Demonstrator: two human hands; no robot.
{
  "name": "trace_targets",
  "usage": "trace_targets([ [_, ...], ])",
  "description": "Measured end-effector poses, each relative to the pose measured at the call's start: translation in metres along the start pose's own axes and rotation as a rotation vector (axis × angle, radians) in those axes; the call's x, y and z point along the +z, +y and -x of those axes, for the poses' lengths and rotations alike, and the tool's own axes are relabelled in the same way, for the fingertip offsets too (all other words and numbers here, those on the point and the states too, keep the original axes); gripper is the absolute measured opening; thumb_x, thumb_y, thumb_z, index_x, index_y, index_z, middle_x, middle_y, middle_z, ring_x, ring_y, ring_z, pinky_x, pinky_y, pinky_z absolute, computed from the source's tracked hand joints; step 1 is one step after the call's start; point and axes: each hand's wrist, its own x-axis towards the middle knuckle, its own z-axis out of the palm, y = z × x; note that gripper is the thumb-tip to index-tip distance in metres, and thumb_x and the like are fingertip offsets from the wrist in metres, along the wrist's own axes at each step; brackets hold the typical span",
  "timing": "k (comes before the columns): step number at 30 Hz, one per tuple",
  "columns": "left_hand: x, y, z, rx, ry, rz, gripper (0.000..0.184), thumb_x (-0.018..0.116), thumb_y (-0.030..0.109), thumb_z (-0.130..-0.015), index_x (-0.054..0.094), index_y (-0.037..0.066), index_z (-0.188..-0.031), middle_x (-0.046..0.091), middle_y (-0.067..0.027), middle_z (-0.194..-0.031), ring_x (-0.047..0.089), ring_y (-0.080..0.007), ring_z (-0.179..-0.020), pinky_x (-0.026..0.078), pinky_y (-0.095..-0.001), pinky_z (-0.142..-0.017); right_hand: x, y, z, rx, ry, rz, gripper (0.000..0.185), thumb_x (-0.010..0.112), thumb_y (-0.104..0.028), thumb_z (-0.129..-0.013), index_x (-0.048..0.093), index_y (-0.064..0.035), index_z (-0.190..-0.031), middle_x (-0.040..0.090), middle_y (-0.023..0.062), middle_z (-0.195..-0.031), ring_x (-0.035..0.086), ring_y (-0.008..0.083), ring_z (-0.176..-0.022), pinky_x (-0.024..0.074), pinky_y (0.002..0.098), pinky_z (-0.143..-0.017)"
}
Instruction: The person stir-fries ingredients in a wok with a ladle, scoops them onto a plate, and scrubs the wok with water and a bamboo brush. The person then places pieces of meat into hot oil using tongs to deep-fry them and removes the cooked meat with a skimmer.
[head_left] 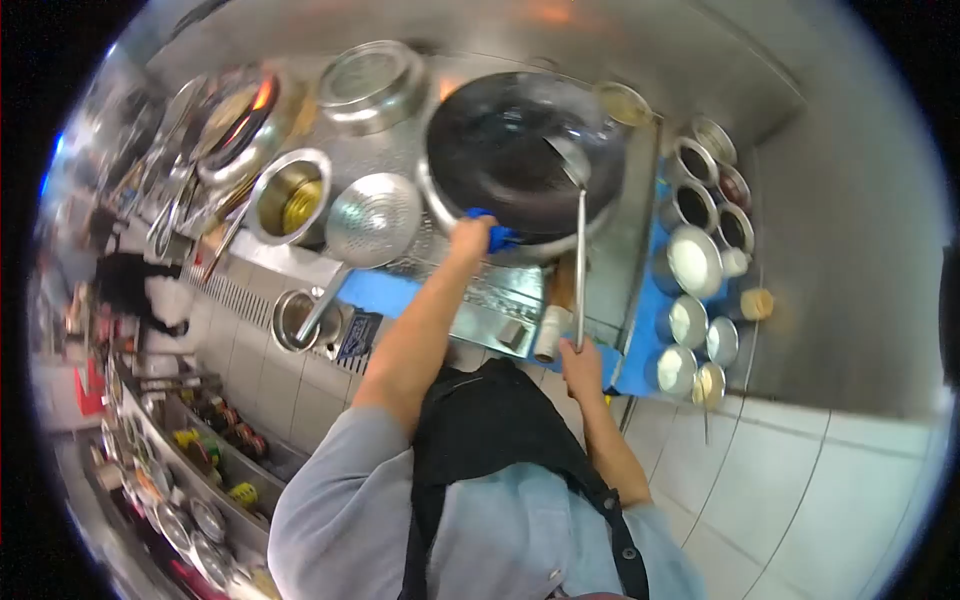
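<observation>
A large dark wok [480, 150] sits on the stove at the centre top. My left hand [468, 240] is closed round a blue cloth [490, 228] at the wok's near rim. In my right hand [581, 368] is the end of a long metal ladle handle, gripped with closed fingers. The ladle [581, 260] runs away from me, its bowl inside the wok near the right side. Apart from the ladle, I cannot make out any food in the wok.
Left of the wok are a perforated strainer [374, 220], a pot with yellow liquid [290, 197] and a lidded metal pot [371, 88]. Several seasoning containers [694, 262] line the right counter. A person [134, 285] stands far left. A white cylinder [551, 333] lies near my right hand.
</observation>
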Motion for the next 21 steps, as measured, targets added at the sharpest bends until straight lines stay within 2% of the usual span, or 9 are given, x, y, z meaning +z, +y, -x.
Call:
trace_targets([
  [2, -0.007, 0.008, 0.009, -0.184, -0.104, 0.429, 0.046, 0.067, 0.035, -0.095, 0.063, -0.002, -0.123, 0.071, -0.0124, -0.099, 0.068, -0.024, -0.08, 0.054, -0.0398, -0.07, 0.011, -0.039, -0.005, 0.076, -0.061, -0.094, 0.021, 0.066, -0.022, -0.099, 0.057, -0.0047, -0.092, 0.053, 0.001, -0.059, 0.05, 0.0105, -0.044, 0.0379, 0.0293, -0.04],
  [5, -0.028, -0.035, 0.0, -0.18, -0.119, 0.674, 0.042, 0.061, 0.032, -0.102, 0.061, -0.004, -0.125, 0.071, -0.012, -0.106, 0.069, -0.022, -0.091, 0.056, -0.038, -0.084, 0.044, -0.115, -0.002, 0.105, -0.212, -0.274, 0.02, 0.064, -0.023, -0.1, 0.057, -0.0051, -0.094, 0.052, 0.0004, -0.058, 0.049, 0.0101, -0.043, 0.0382, 0.028, -0.04],
  [6, -0.045, -0.046, 0.011, 0.05, -0.071, 0.478, 0.044, 0.063, 0.034, -0.101, 0.061, -0.003, -0.127, 0.071, -0.0131, -0.108, 0.069, -0.0225, -0.094, 0.055, -0.039, -0.09, 0.058, -0.134, -0.009, 0.075, -0.285, -0.282, 0.02, 0.064, -0.023, -0.1, 0.058, -0.0046, -0.095, 0.052, 0.0007, -0.057, 0.049, 0.0103, -0.043, 0.0383, 0.0282, -0.04],
  [8, -0.098, -0.022, 0.062, 0.116, -0.147, 0.043, 0.052, 0.072, 0.039, -0.092, 0.062, 0.0, -0.125, 0.073, -0.0198, -0.107, 0.072, -0.0299, -0.097, 0.055, -0.0412, -0.091, 0.087, -0.18, -0.024, 0.021, -0.48, -0.272, 0.02, 0.063, -0.022, -0.101, 0.058, -0.0028, -0.097, 0.051, 0.0006, -0.057, 0.048, 0.0097, -0.043, 0.0374, 0.028, -0.04],
  [10, -0.104, -0.055, 0.065, 0.173, -0.256, -0.339, 0.052, 0.068, 0.046, -0.09, 0.065, 0.004, -0.121, 0.073, -0.0236, -0.105, 0.069, -0.042, -0.101, 0.053, -0.0481, -0.089, 0.122, -0.24, -0.037, 0.007, -0.719, -0.349, 0.018, 0.063, -0.02, -0.102, 0.058, -0.0035, -0.105, 0.051, -0.001, -0.06, 0.048, 0.0072, -0.046, 0.0369, 0.0248, -0.042],
  [12, -0.105, -0.096, 0.057, 0.334, -0.501, -0.412, 0.061, 0.069, 0.049, -0.088, 0.059, 0.013, -0.135, 0.068, -0.0186, -0.125, 0.06, -0.0355, -0.123, 0.044, -0.0496, -0.101, 0.167, -0.279, -0.051, -0.127, -0.813, -0.255, 0.026, 0.061, -0.013, -0.099, 0.057, 0.001, -0.121, 0.053, 0.0002, -0.063, 0.049, 0.0066, -0.05, 0.0379, 0.025, -0.044],
  [14, -0.091, -0.138, 0.057, 0.549, -0.337, -0.441, 0.069, 0.07, 0.052, -0.086, 0.054, 0.016, -0.142, 0.061, -0.0156, -0.138, 0.051, -0.0327, -0.134, 0.036, -0.0531, -0.109, 0.212, -0.323, -0.063, -0.138, -0.884, -0.121, 0.032, 0.061, -0.011, -0.098, 0.056, 0.0025, -0.126, 0.055, 0.0017, -0.067, 0.051, 0.0076, -0.05, 0.0398, 0.0259, -0.045],
  [16, -0.107, -0.113, 0.068, 0.702, -0.349, -0.764, 0.075, 0.072, 0.054, -0.084, 0.051, 0.017, -0.146, 0.054, -0.0137, -0.147, 0.044, -0.0317, -0.141, 0.03, -0.0568, -0.113, 0.256, -0.344, -0.072, -0.123, -0.939, -0.006, 0.038, 0.061, -0.009, -0.096, 0.053, 0.0036, -0.131, 0.057, 0.0029, -0.071, 0.052, 0.0087, -0.051, 0.0414, 0.0268, -0.045],
  [21, -0.115, -0.111, 0.061, 0.672, -0.416, -0.297, 0.068, 0.071, 0.053, -0.085, 0.057, 0.013, -0.138, 0.057, -0.0174, -0.141, 0.044, -0.0339, -0.139, 0.029, -0.0531, -0.114, 0.325, -0.358, -0.077, -0.079, -0.981, 0.193, 0.035, 0.06, -0.01, -0.093, 0.056, 0.0016, -0.126, 0.058, 0.0057, -0.067, 0.055, 0.0144, -0.049, 0.0376, 0.0355, -0.037],
])
